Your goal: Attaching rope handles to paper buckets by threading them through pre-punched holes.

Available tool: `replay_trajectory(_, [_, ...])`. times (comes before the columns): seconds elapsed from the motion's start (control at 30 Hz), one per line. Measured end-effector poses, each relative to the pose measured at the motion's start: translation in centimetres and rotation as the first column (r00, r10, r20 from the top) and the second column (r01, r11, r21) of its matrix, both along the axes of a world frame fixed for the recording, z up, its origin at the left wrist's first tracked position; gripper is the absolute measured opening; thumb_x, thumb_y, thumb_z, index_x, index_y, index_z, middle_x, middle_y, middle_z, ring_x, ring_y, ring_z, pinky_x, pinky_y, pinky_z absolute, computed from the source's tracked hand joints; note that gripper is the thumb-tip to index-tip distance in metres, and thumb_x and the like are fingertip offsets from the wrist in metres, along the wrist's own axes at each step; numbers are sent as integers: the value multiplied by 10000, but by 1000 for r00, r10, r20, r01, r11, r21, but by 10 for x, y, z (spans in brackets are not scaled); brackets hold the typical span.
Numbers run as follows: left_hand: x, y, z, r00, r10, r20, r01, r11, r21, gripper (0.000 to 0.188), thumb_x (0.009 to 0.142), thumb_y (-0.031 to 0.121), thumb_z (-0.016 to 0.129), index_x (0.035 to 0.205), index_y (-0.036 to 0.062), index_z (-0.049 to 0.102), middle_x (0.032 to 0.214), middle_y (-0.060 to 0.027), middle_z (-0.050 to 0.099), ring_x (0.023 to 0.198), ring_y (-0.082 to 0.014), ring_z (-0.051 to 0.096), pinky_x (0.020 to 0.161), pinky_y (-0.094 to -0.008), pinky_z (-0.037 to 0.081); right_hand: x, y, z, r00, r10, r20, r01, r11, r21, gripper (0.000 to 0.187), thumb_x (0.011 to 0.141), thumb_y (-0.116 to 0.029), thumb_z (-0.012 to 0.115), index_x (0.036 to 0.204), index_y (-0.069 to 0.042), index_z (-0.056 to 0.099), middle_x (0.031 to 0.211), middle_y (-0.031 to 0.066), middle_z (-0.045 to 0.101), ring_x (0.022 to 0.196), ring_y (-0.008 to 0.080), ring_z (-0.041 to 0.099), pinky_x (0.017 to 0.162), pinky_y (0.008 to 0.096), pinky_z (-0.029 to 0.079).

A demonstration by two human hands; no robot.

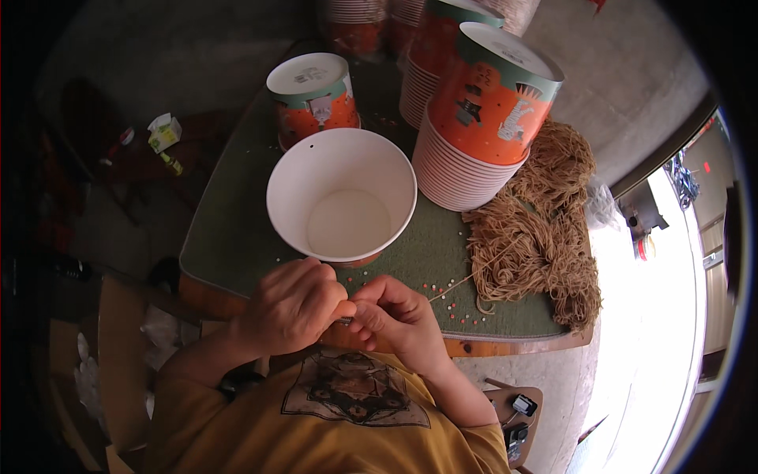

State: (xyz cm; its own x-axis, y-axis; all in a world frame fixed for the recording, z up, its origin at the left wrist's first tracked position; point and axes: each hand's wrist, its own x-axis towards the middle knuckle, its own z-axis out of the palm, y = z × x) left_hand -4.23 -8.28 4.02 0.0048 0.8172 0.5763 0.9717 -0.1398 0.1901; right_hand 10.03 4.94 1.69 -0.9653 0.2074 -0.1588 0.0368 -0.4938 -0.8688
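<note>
The left hand (290,306) and the right hand (397,318) met at the near edge of the counter (237,237), fingertips pressed together. Both grips were clenched on a small dark item pinched between them; its kind could not be told. A thin tan string (454,288) ran from the right fingertips up and to the right into the tangled heap of tan string (537,237) lying on the right part of the counter.

Just beyond the hands stood an open white paper bucket (341,195), upright and empty, its rim close to the left knuckles. Small white and red beads (458,310) lay scattered on the green counter mat around the right hand.

Farther back, a single inverted orange printed bucket (313,99) stood behind the white one. To its right rose a tall, tilted stack of inverted buckets (482,118), touching the string heap. More stacks stood behind it.
</note>
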Motion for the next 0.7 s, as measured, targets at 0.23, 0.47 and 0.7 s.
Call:
replay_trajectory(0.23, [5,1,3,892,3,452,87,980,-177,226,836,38,674,940,48,473,859,-105,515,762,-305,572,665,-392,474,2,1,-4,993,-94,-72,102,988,114,81,947,-119,608,950,-55,559,771,-18,593,635,21,542,539,170,450])
replay_trajectory(0.47, [0,24,22,977,131,169,-136,991,19,408,774,40,712,1137,44,527,925,-103,553,842,-314,576,749,-407,483,-16,12,-27,821,-460,-339,571,640,514,91,844,-15,633,851,-22,543,729,-5,588,616,55,538,591,201,471])
replay_trajectory(0.7, [-8,38,20,965,126,232,-81,978,-193,271,837,68,644,1101,64,583,888,-110,582,809,-314,594,719,-411,499,-34,15,-33,761,-546,-350,629,489,605,69,868,-19,618,880,-9,551,748,6,632,660,44,568,641,208,492])
